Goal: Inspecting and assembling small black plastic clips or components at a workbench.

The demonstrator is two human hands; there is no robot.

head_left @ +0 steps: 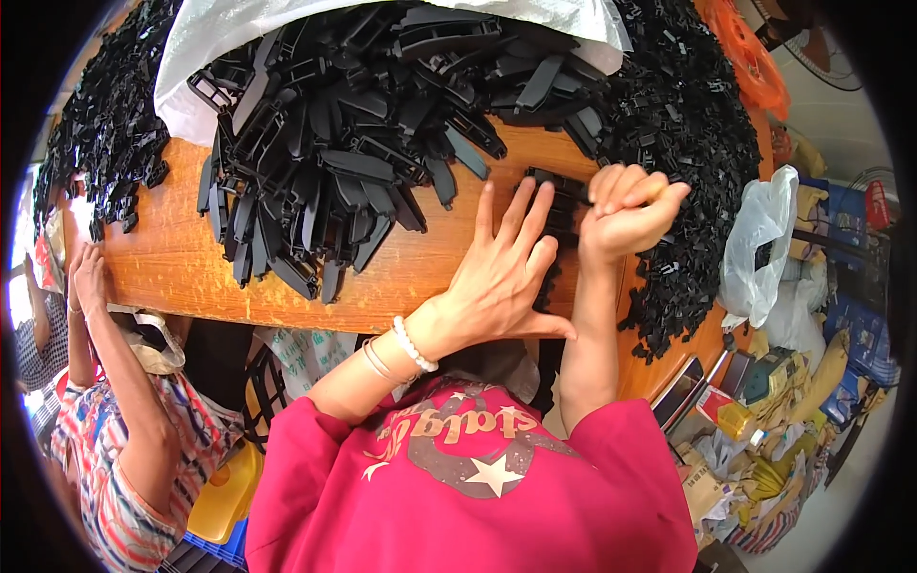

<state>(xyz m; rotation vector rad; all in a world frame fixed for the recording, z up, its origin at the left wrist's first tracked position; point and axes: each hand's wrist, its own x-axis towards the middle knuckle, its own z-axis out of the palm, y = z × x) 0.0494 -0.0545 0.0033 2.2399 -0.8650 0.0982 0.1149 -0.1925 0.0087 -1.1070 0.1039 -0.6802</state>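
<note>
My left hand (501,272) lies with its fingers spread, the fingertips against a black plastic part (556,181) on the wooden table (406,272). Just to the right, my right hand (630,215) is clenched in a fist above the table; nothing shows in it. The fist and left fingers partly cover the black parts beneath them. A large heap of long black plastic parts (353,162) spills out of a white sack (224,43) toward my left hand.
Small black parts (678,124) are piled along the right, with another pile (110,124) at the far left. A clear plastic bag (759,244) hangs by the right edge. At the left, another person's hand (89,277) rests by the table edge. Packages and bags (764,458) crowd the lower right.
</note>
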